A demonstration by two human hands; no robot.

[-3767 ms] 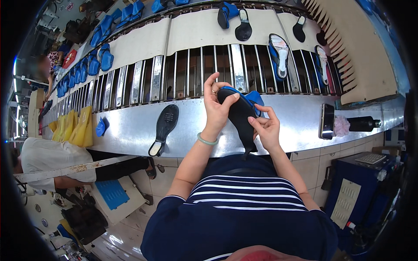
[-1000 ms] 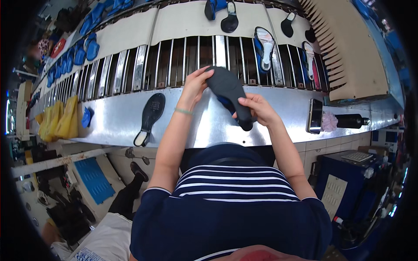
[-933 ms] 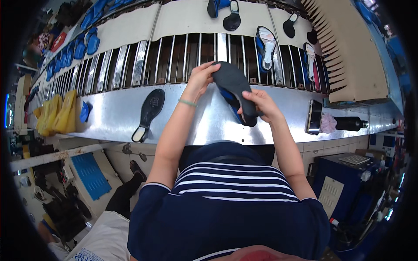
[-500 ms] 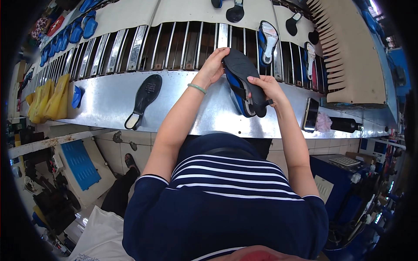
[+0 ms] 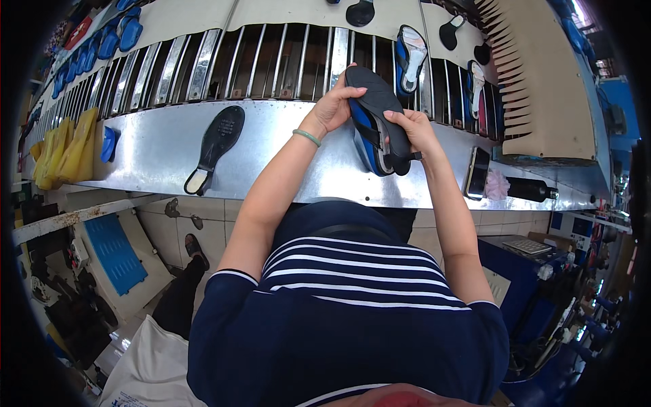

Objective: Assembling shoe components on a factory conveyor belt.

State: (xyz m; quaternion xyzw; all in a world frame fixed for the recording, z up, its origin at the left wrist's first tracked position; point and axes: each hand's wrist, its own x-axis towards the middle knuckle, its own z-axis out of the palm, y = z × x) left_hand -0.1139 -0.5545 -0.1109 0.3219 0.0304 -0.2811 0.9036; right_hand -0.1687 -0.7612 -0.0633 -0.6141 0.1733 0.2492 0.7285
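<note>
Above the metal ledge, both my hands hold a black shoe sole against a sandal on a blue last with dark straps. My left hand grips the toe end, its thumb lying over the sole and its fingers round the edge. Farther down, my right hand is closed on the heel half, thumb pressed on the sole's face. The sole covers much of the sandal, and some of my fingers are hidden behind it. To the left, another black sole with a pale heel patch lies on the ledge.
Beyond the metal ledge runs a slatted conveyor carrying sandals on lasts. More black soles lie on the pale belt. A fringed brown cover stands right, near a phone, pink scrunchie and black bottle.
My left thumb has moved from the sole's toe edge onto its face. The right hand keeps its hold on the heel half. The whole view has shifted slightly.
</note>
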